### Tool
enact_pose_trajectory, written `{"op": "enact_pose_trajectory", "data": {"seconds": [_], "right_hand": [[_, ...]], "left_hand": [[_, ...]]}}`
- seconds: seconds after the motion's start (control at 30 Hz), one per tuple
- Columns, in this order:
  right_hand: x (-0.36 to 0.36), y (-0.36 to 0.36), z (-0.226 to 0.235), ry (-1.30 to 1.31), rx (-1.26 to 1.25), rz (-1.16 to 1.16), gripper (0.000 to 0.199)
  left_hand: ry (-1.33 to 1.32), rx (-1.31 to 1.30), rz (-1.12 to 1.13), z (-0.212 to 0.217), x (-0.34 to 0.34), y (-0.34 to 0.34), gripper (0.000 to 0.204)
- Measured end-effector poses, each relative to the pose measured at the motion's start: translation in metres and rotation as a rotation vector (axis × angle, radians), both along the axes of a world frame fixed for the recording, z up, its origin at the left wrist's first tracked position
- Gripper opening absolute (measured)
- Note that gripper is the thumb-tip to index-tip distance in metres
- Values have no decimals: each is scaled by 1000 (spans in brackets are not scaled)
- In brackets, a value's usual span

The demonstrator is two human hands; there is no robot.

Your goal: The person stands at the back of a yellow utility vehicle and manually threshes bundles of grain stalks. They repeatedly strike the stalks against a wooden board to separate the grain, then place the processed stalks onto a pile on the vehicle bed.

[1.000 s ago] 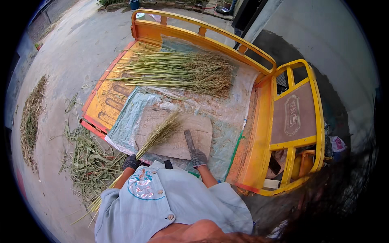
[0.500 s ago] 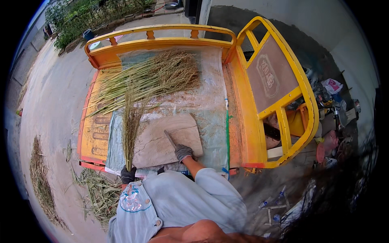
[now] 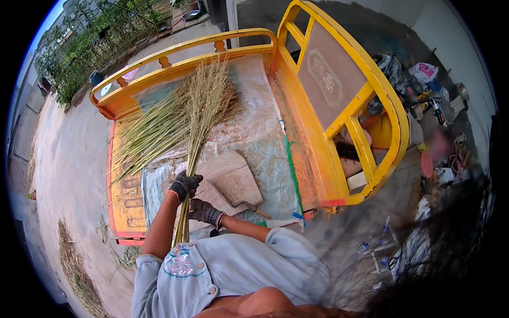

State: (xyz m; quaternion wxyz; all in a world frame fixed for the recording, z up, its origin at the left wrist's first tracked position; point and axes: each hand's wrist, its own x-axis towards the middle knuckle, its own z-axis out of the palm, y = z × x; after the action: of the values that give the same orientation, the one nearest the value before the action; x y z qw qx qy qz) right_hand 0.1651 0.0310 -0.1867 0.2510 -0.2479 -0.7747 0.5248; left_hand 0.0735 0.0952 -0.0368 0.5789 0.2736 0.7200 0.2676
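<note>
My left hand (image 3: 184, 185), in a dark knit glove, grips a bundle of long dry grain stalks (image 3: 198, 138) partway down. The bundle's seed heads point away from me, and its cut ends reach down against my shirt. Just below, my gloved right hand (image 3: 207, 213) closes at the stalks' right side; its fingertips are partly hidden. To its right a knife (image 3: 256, 210) lies at the near edge of a wooden board (image 3: 231, 175), its handle pointing right. Beyond, a heap of similar stalks (image 3: 159, 130) rests on a plastic sheet (image 3: 252, 90).
The sheet covers a yellow cart bed with a rail (image 3: 185, 54) at the far side and a tall framed panel (image 3: 331, 74) on the right. Loose plant litter (image 3: 79, 270) lies on the ground at left. Assorted clutter (image 3: 424, 100) stands beyond the panel.
My right hand has let go of the knife and moved left to the stalks. My left hand has risen and moved farther up the bundle, which now lies over the heap.
</note>
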Motion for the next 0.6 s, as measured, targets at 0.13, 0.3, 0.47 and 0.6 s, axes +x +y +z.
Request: {"op": "enact_pose_trajectory", "data": {"seconds": [0.13,0.3,0.47,0.6], "right_hand": [[-13,12,45,241,-897,-221,21],[1,22,26,613,-1440,-239,16],[-1,37,-17,825,-961,-594,18],[10,58,10,500,-1805,-444,21]], "left_hand": [[-76,108,-46,-15,29,32,30],[416,174,-420,-48,36,37,65],[423,283,-453,-53,41,1,84],[250,563,-245,-88,17,-78,92]]}}
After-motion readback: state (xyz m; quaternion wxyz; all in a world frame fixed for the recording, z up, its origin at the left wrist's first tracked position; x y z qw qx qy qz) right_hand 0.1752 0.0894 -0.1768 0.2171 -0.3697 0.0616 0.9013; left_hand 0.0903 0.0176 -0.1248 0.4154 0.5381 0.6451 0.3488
